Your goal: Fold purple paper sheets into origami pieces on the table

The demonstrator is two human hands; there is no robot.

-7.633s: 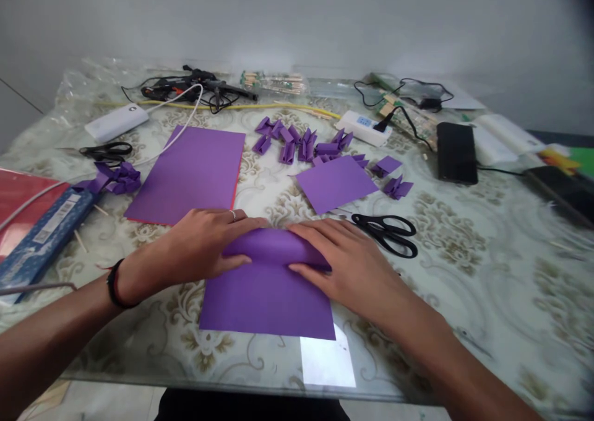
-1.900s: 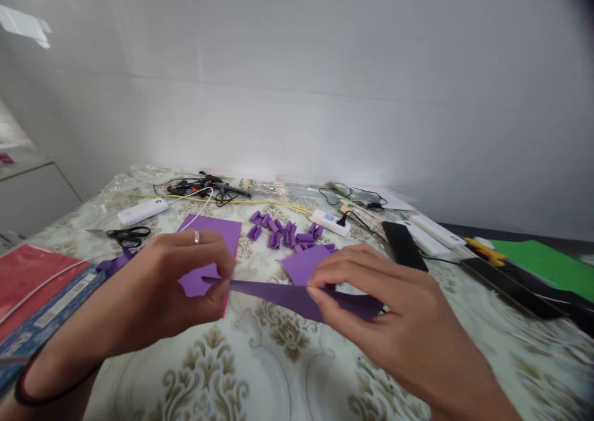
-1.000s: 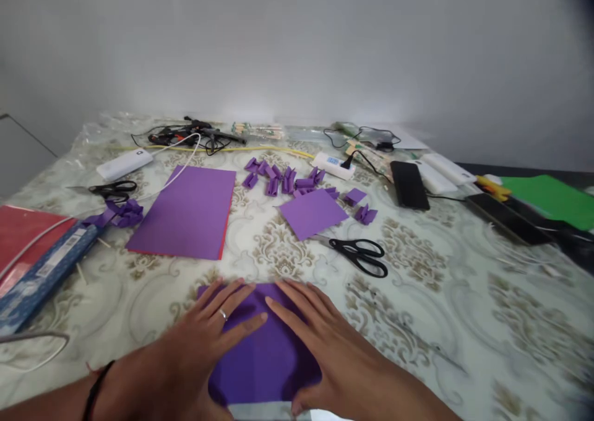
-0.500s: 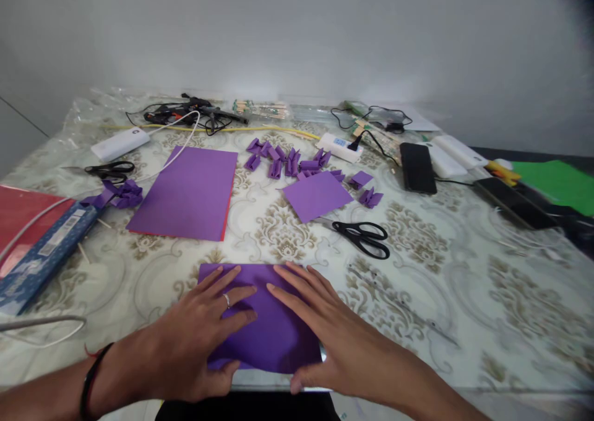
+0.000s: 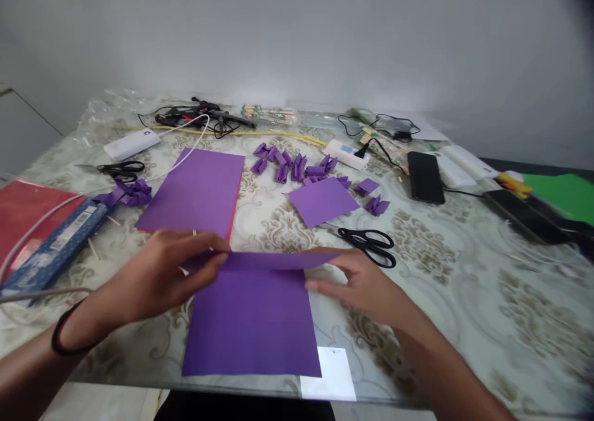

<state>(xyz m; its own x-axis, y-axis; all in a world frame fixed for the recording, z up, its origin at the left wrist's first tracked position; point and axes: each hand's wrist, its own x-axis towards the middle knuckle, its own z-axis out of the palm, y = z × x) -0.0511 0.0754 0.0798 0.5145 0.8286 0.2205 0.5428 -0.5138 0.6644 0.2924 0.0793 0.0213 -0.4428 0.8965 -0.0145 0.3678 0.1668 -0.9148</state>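
Pinching purple sheet (image 5: 253,322) edge, both hands' fingers (image 5: 218,261) closed, over patterned glass-topped table (image 5: 445,272), grey wall (image 5: 325,31).

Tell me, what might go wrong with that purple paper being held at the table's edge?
The purple paper sheet has its far edge pinched by the left hand and right hand; uneven pulling could skew or crease it. Its near edge lies close to the glass-topped table's rim, so it might slide off. The black scissors lie beside the right hand.

Two hands: left hand (image 5: 153,278), right hand (image 5: 366,285). Three flat purple sheets (image 5: 253,322), two black scissors (image 5: 369,244), one black phone (image 5: 424,176), one red folder (image 5: 23,207), roughly a dozen small folded purple pieces (image 5: 297,166).
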